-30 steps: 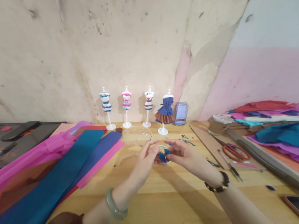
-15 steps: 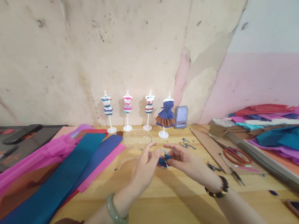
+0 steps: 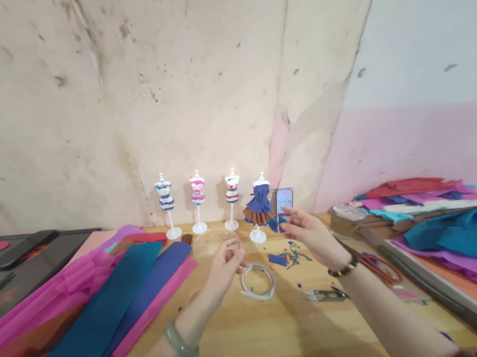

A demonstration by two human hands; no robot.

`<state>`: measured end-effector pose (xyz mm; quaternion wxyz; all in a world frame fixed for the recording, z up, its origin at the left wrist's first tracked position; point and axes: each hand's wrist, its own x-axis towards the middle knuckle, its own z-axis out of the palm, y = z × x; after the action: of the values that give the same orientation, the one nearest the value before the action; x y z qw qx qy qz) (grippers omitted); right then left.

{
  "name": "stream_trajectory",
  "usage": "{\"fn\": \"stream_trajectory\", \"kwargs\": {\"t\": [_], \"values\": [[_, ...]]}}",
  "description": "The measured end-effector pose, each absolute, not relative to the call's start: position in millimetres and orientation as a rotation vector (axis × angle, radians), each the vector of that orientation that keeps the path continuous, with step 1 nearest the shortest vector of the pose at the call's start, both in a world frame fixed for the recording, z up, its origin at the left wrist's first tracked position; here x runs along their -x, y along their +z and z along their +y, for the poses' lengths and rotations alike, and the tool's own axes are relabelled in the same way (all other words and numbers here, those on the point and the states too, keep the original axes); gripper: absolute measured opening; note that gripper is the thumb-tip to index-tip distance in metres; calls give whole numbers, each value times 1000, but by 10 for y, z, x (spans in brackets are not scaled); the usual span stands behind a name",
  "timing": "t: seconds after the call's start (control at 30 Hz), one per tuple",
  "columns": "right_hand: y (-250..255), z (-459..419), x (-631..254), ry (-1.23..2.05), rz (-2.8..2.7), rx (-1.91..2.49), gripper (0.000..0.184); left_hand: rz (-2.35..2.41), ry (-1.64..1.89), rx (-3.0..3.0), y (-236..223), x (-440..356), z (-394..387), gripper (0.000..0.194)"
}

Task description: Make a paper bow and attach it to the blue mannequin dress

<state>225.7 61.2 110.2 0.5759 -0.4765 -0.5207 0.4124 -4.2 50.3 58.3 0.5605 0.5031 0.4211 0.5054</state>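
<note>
Teal bow (image 3: 273, 225) is pinched in the grip of the right hand (image 3: 310, 236), just beside the blue-and-brown dress (image 3: 260, 203). Phone (image 3: 284, 201) is propped upright beyond this grip. Left hand (image 3: 226, 266): fingers curled; whether anything is held in its grip cannot be told. White ring (image 3: 260, 297) is laid flat on the desk (image 3: 230, 338), just beside the left grip. Clear dish (image 3: 209, 247) and three mannequins (image 3: 198, 197) are seen beyond the left grip. Scraps (image 3: 293, 258) are scattered below the right grip; snips (image 3: 325, 295) are placed nearer the wearer. Orange scissors (image 3: 398, 273) are noted to its right.
</note>
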Motion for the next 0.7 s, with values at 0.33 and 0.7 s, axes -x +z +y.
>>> {"fn": "stream_trajectory", "kwargs": {"t": [0.33,0.7], "values": [[1517,1678,-2322,912,-1097,1053,52,923,1395,-1225,1020,-324,1730,59],[1356,1742,-2276,1028,-991,904,58,749,1416,-1205,1162,-621,1933,49]]}}
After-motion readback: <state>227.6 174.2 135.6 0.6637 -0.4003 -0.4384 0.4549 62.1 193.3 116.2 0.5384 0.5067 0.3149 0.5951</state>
